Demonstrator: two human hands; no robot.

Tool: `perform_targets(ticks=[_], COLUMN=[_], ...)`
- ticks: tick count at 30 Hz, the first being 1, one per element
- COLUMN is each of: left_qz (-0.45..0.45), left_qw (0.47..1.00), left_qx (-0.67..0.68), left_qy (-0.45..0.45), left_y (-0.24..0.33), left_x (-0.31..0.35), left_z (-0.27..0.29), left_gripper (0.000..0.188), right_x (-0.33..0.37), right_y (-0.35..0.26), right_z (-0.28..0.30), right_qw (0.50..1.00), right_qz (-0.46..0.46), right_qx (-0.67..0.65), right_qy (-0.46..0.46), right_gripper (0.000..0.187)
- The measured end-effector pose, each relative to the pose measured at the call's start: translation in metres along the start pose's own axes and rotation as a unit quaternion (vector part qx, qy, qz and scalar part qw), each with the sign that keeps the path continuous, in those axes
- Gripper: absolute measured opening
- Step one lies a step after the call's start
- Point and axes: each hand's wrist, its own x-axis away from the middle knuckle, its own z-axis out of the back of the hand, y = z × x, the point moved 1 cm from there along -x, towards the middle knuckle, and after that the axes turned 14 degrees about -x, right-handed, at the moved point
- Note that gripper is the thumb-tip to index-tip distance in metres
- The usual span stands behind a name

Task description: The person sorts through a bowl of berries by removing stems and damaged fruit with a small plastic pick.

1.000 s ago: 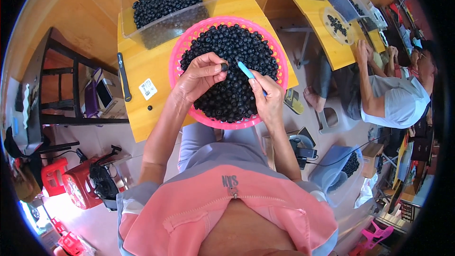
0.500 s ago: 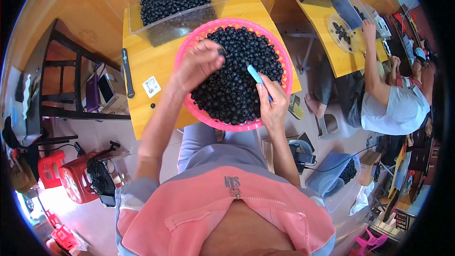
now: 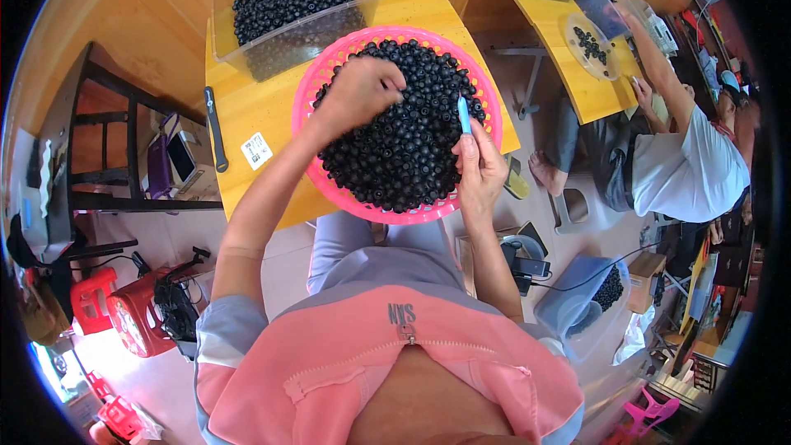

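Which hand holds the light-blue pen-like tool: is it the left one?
No, the right hand holds the light-blue pen-like tool, its tip over the pink basket.

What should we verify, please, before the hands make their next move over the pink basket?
1. Light blue pen-shaped tool gripped in the right hand: ok.
2. Tool's tip apart from the left hand: ok, a gap shows between them.
3. A bead between the left fingertips: cannot tell, the hand hides it.
4. Dark beads contained by the pink basket: ok.
5. Basket's base fully supported: cannot tell, its underside is hidden.
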Motion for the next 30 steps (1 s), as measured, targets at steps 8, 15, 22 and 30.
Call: perform_targets(ticks=[8,15,22,30], left_qz=[-0.046,0.116,0.142,-0.002], left_qw=[0.988,0.883,0.908,0.999], left_qx=[-0.148,0.451,0.394,-0.026], left_qy=[0.022,-0.059,-0.006,-0.028], left_y=[0.001,0.001,-0.006,0.017], left_x=[0.015,0.024,0.031,0.028], left_z=[-0.028,-0.008,-0.014,-0.032], left_gripper=[0.02,0.007,0.009,0.02], right_x=[-0.001,-0.003,-0.001,-0.001], right_y=[-0.004,0.005,-0.002,-0.004], right_z=[-0.004,-0.001,-0.005,-0.006], right_qw=[1.0,0.991,0.999,0.998], right_qz=[0.004,0.079,0.023,0.018], right_qx=[0.019,0.088,0.031,0.049], right_qy=[-0.015,-0.063,-0.025,-0.034], right_gripper=[0.024,0.026,0.022,0.022])
